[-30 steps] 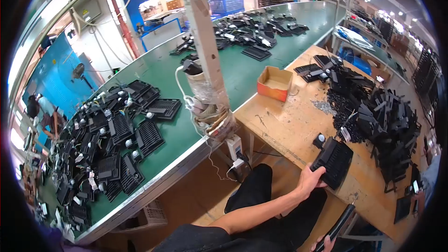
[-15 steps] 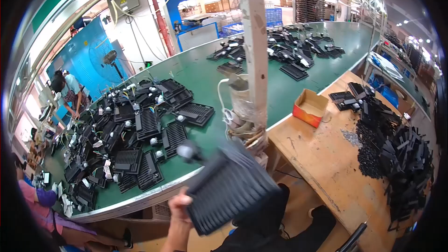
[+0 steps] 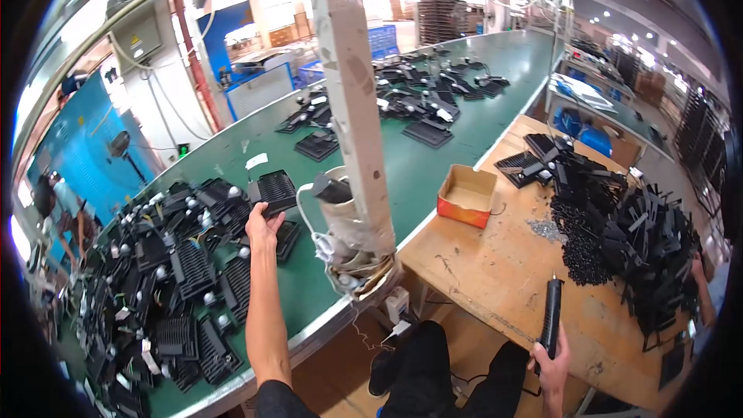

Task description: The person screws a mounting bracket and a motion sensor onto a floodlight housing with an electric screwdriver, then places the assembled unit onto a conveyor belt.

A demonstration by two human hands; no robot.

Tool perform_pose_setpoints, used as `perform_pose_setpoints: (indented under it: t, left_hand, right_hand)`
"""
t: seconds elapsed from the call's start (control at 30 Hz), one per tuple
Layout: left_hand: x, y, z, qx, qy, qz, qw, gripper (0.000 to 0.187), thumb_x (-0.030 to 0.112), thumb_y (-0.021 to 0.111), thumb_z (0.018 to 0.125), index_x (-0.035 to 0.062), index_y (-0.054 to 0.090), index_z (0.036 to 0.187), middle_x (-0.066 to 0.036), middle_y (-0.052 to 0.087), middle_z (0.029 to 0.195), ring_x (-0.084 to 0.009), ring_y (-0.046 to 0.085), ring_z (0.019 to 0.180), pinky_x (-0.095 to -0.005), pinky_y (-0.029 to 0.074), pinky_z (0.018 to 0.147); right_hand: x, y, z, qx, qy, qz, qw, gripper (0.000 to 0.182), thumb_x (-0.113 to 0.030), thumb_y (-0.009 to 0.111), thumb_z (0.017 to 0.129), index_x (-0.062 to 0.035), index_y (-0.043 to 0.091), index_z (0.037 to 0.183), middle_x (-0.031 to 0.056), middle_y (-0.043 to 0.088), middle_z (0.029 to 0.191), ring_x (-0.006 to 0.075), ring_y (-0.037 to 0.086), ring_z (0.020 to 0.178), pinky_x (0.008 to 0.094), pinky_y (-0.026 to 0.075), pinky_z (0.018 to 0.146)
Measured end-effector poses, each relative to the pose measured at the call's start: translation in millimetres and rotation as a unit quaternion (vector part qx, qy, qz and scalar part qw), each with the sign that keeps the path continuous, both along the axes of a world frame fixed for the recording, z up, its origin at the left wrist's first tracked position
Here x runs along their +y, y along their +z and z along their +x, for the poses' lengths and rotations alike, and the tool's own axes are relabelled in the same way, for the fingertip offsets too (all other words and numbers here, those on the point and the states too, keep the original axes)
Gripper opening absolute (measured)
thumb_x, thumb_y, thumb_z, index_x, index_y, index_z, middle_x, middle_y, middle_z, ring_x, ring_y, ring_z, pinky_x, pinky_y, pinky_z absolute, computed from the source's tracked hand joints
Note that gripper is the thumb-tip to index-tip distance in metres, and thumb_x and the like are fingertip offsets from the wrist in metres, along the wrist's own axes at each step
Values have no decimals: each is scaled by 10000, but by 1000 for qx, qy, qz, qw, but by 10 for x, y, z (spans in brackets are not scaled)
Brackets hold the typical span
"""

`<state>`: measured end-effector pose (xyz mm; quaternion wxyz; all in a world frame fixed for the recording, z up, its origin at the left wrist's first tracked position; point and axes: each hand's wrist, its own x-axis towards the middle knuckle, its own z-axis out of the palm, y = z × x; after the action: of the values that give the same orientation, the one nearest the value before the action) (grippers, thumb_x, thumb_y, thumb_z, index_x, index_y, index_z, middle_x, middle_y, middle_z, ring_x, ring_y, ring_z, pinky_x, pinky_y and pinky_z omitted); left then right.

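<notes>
My left hand (image 3: 265,222) is stretched out over the green bench (image 3: 402,178), its fingers on the near edge of a black ribbed housing (image 3: 275,190). That housing is beside a heap of similar black housings (image 3: 191,263) with white round parts and wires. Above the wooden table's near edge, my right hand (image 3: 552,360) is wrapped round a black electric screwdriver (image 3: 551,313), its tip pointing up and away from me.
An open red and tan box (image 3: 467,197) stands on the wooden table (image 3: 472,263). Black strips (image 3: 658,255) and small black parts (image 3: 584,240) are piled at the right. A white post (image 3: 352,93) rises between bench and table. Other people are at the far left and right edge.
The housing held close to me has moved away to the bench with my left hand. My right hand and the whole screwdriver have come into view. The view has turned right.
</notes>
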<state>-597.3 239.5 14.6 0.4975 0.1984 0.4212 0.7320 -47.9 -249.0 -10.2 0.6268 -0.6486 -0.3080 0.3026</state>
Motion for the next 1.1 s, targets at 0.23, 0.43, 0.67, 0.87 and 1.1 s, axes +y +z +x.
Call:
perform_pose_setpoints:
  t: [0.23,0.43,0.67,0.87,1.1]
  left_hand:
    - [1786,-581,-158,-25,15,-81,996,345,100,733,867,-78,631,1145,-224,714,1085,-397,748,929,-556,671,779]
    - [2740,-679,-639,-240,208,53,947,314,153,682,1014,-118,585,1140,-194,670,1107,-320,715,899,-431,701,768]
    - [2957,-675,602,570,120,55,811,376,241,662,945,49,716,1265,-172,769,1085,-390,727,996,-502,565,944]
    - [3570,-1088,1153,778,62,30,625,691,510,630,995,69,525,1518,-171,444,1628,-407,393,1478,-574,326,1193]
    - [3829,-949,1309,797,126,40,590,548,622,623,963,192,753,1278,-106,632,1219,-298,508,1198,-519,356,1025]
  right_hand:
    - [360,40,-129,-65,-37,-30,997,705,-85,675,945,38,407,1585,69,594,874,118,578,632,246,486,484]
    - [563,238,-356,-260,-86,-78,959,602,-183,704,1019,-16,497,1560,52,660,892,140,567,665,296,481,594]
    - [516,-68,-213,-165,-76,-60,982,571,-191,702,1029,-48,500,1544,20,628,858,112,535,590,279,429,511]
    - [639,73,-416,-180,-102,-81,975,574,-242,727,1024,-14,510,1504,28,627,868,123,507,618,287,417,547]
    - [693,24,-498,-160,-168,-118,966,654,-287,732,1023,-19,470,1559,64,639,941,149,529,695,310,437,596]
